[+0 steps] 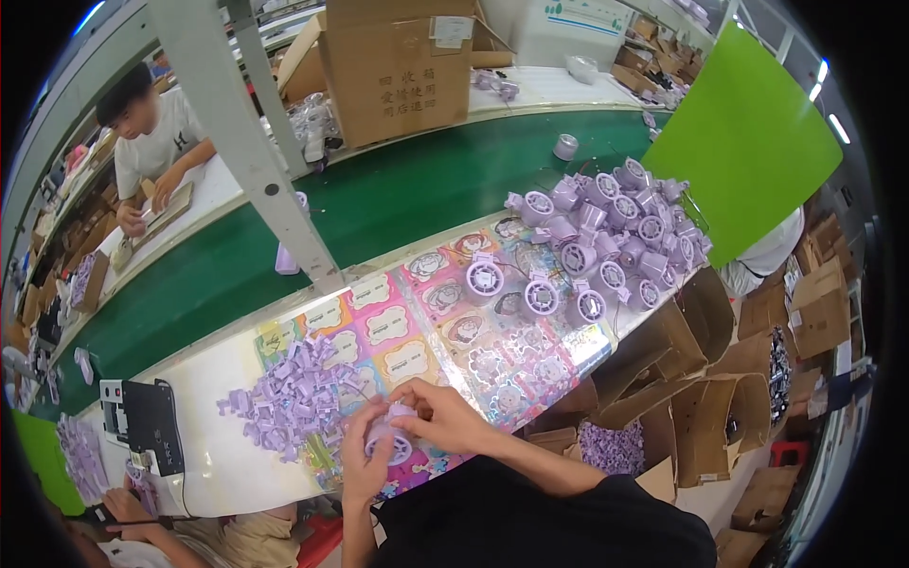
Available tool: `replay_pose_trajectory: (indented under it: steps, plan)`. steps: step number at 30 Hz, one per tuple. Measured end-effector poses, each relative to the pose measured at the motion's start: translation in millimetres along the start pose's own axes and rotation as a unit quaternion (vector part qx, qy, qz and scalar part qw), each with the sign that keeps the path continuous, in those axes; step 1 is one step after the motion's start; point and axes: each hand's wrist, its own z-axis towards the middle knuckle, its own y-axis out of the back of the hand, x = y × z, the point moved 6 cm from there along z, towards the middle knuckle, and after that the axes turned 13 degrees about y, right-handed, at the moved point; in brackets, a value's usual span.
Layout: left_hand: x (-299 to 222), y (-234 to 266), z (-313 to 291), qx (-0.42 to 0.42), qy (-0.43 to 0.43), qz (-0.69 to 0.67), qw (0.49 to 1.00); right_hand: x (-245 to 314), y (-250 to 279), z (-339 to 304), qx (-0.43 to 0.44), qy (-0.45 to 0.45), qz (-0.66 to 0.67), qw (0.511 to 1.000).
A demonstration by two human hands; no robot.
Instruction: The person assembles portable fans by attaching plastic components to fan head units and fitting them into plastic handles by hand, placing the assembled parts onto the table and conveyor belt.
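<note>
My left hand (362,461) is closed around a lilac plastic housing (393,449) with a round spoked face, held near the table's front edge. The fingers of my right hand (443,417) are bent in a pinch at the top of the same housing; whether a smaller piece sits between them is hidden. Just left of my hands lies a heap of small lilac plastic parts (294,398). To the far right is a pile of similar round lilac housings (606,222), some with thin wires. A few of them, such as one spoked housing (484,278), stand apart at its near side.
Beyond the table (237,478) runs a green conveyor belt (388,185), with a metal post (237,123) at its near edge. A black and white machine (142,426) stands left. Co-workers (156,133) sit across the belt and at lower left. Open cartons (701,417) stand right.
</note>
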Motion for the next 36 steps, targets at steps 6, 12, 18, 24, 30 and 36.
replay_pose_trajectory:
  steps: [6,12,18,24,30,36]
  plan:
    - [11,-4,5,-0.001,0.024,-0.101,0.995,2,0,-16,-0.020,-0.012,0.045,0.999]
    - [10,-12,0,-0.008,0.045,-0.083,0.995,9,3,-30,-0.036,-0.013,0.122,0.992]
    - [4,-24,-3,0.051,0.012,-0.179,0.982,18,11,-41,-0.032,-0.007,0.070,0.997]
    - [-26,-57,8,0.092,-0.035,-0.101,0.990,26,52,-44,-0.080,0.043,0.034,0.995]
    - [-9,-51,32,-0.072,-0.146,0.189,0.968,40,273,-59,-0.447,0.184,-0.115,0.868]
    - [-12,-76,33,-0.080,-0.240,0.414,0.874,1,424,-77,-0.637,0.081,-0.143,0.753]
